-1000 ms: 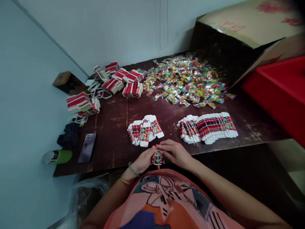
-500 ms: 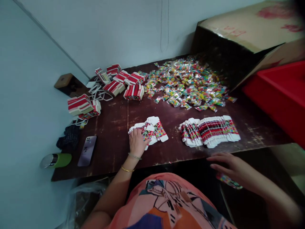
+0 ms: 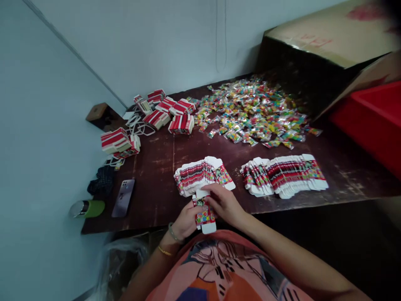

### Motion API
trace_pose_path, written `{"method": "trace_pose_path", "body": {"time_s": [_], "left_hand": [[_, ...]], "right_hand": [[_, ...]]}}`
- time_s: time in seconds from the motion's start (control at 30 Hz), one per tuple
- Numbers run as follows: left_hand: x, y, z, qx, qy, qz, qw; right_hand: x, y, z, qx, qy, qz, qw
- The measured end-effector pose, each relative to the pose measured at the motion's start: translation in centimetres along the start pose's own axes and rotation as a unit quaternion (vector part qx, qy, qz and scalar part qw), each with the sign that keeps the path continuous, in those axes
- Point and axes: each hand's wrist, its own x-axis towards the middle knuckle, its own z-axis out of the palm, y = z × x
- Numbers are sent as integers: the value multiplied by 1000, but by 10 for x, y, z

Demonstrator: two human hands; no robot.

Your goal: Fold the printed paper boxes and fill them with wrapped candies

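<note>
Close to my body, a small red printed candy box with white flaps is held over the table's front edge. My left hand grips it from the left side, thumb across its face. From the right, my right hand has its fingers closed at the box's upper right edge. Just beyond them lies a fanned row of flat candy boxes, overlapping one another. A longer fanned row of the same boxes rests to the right, with a shorter bunch against its left end.
A heap of small candy packets covers the back. Bundled red-and-white boxes lie at left, near a phone, a green bottle and dark cloth. A red bin and large carton stand right.
My left hand has drawn a box from the left row towards my body. My right hand has come up from the lower right to meet it. The camera view has shifted slightly.
</note>
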Motion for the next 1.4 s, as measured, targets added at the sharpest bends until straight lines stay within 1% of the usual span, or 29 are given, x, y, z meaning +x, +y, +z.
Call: {"method": "trace_pose_path", "body": {"time_s": [0.07,0.13,0.17,0.23,0.3,0.37,0.43,0.47,0.53,0.57,0.6,0.63,0.67,0.73,0.8,0.9,0.93,0.97,1.0,1.07,1.13,1.2,1.23,1.27,1.3,1.33,1.37,1.4], "left_hand": [[-2,-3,-1,-11,-52,-27,998],[-2,-4,-1,-2,-95,-44,995],[-1,-4,-1,6,-98,-48,994],[4,-5,3,24,-72,-39,996],[9,-7,9,42,-43,-5,998],[14,-9,15,55,-47,34,997],[16,-9,20,72,-66,52,994],[16,-8,21,87,-86,45,991],[13,-5,22,137,-168,-1,976],[12,-4,22,166,-215,-21,962],[10,-4,22,197,-251,-31,947],[9,-5,22,223,-262,-25,939],[9,-8,22,242,-241,-2,940],[11,-17,22,261,-149,58,952],[14,-27,22,257,-75,97,959],[15,-40,21,230,-12,155,961],[14,-42,19,226,6,179,957],[12,-43,17,231,15,200,952],[10,-43,15,245,14,213,946],[6,-43,10,296,-19,218,930],[2,-41,7,352,-67,213,909],[-2,-39,7,398,-105,219,885],[-4,-39,8,410,-121,230,874],[-6,-38,9,413,-132,241,868],[-8,-39,11,406,-134,249,869],[-9,-39,14,390,-123,249,878],[-9,-41,16,363,-103,236,896],[-9,-43,18,326,-78,208,919]], "right_hand": [[-4,1,-7,-24,-26,-7,999],[-9,2,-12,-54,-34,-13,998],[-13,2,-13,-73,-28,-19,997],[-21,1,-12,-105,1,-22,994],[-27,-3,-11,-99,28,4,995],[-27,-9,-15,-71,13,34,997],[-23,-15,-26,-63,-32,50,996],[-19,-17,-34,-55,-70,51,995],[-11,-21,-51,5,-179,53,982],[-8,-22,-58,53,-236,53,969],[-5,-23,-64,96,-281,53,954],[-4,-23,-69,127,-300,55,944],[-4,-23,-71,140,-295,64,943],[-8,-21,-69,137,-247,97,954],[-16,-18,-62,126,-190,138,964],[-33,-11,-49,136,-102,184,968],[-40,-8,-45,157,-68,203,964],[-46,-5,-42,190,-40,228,954],[-52,-1,-39,237,-20,257,937],[-64,7,-36,342,-4,320,884],[-73,16,-36,441,-23,379,813],[-79,24,-37,512,-53,426,744],[-80,27,-37,533,-69,442,718],[-80,29,-38,541,-87,452,704],[-80,30,-38,536,-106,457,702],[-79,29,-38,518,-125,456,713],[-77,27,-38,485,-142,449,737],[-75,23,-38,439,-151,433,773]]}}
